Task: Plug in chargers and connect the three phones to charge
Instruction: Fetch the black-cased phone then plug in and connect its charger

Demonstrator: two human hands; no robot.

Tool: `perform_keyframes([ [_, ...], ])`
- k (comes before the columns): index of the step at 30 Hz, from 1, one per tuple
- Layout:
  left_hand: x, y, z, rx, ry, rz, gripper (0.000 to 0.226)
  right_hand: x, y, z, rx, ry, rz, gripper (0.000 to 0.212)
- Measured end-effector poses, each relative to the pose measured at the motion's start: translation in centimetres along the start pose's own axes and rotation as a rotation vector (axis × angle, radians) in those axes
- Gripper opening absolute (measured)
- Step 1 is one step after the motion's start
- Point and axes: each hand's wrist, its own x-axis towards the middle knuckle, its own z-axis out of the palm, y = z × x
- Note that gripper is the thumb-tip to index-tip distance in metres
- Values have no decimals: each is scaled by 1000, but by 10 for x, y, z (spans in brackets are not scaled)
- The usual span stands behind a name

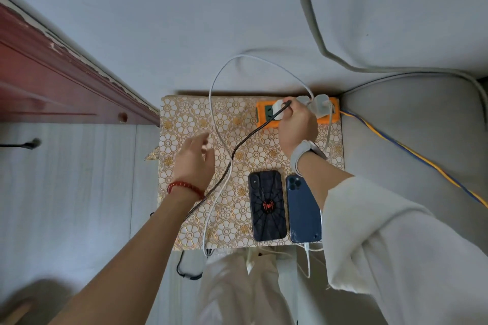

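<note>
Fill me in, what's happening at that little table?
A person is plugging chargers into the orange power strip on the floral-patterned table. Their right hand grips a white charger plug with a black braided cable at the strip. The left hand hovers open above the table. A black spider-web-case phone and a dark blue phone lie face down side by side; a third phone isn't visible.

The table (184, 113) has a cloth with gold flowers. On it lie an orange power strip (266, 116), a black phone (268, 206), a blue phone (303, 211) and two cables.
</note>
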Motion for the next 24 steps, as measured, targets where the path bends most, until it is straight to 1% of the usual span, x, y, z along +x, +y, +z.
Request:
perform_keyframes([
  [2, -23, -15, 7, 4, -78, -39, 34, -1, -1, -1, -26, -23, 4, 26],
  [4, -48, -28, 15, 13, -152, -52, 35, -2, 0, -1, -2, -62, -2, 25],
  [6, -69, -39, 21, 13, -192, -70, 37, -8, 2, 0, 109, -98, 3, 23],
  [8, -82, -45, 24, 42, -210, -80, 39, -21, 7, 3, 199, -131, 54, 28],
  [10, -89, -50, 23, 54, -192, -113, 37, -39, 16, 5, 237, -151, 97, 41],
  [12, -96, -56, 20, 62, -143, -147, 35, -55, 24, 7, 227, -149, 54, 44],
  [14, -102, -63, 17, 95, -126, -161, 30, -60, 26, 5, 184, -122, 12, 42],
  [16, -102, -68, 13, 124, -129, -174, 26, -51, 22, 5, 166, -94, 1, 40],
  [18, -97, -68, 10, 124, -93, -179, 23, -37, 16, 4, 131, -89, -24, 35],
  [20, -91, -65, 7, 109, -37, -169, 21, -24, 16, 7, 47, -85, -58, 27],
  [24, -84, -59, 2, 66, 23, -121, 20, -17, 23, 16, -142, -66, -50, 30],
])
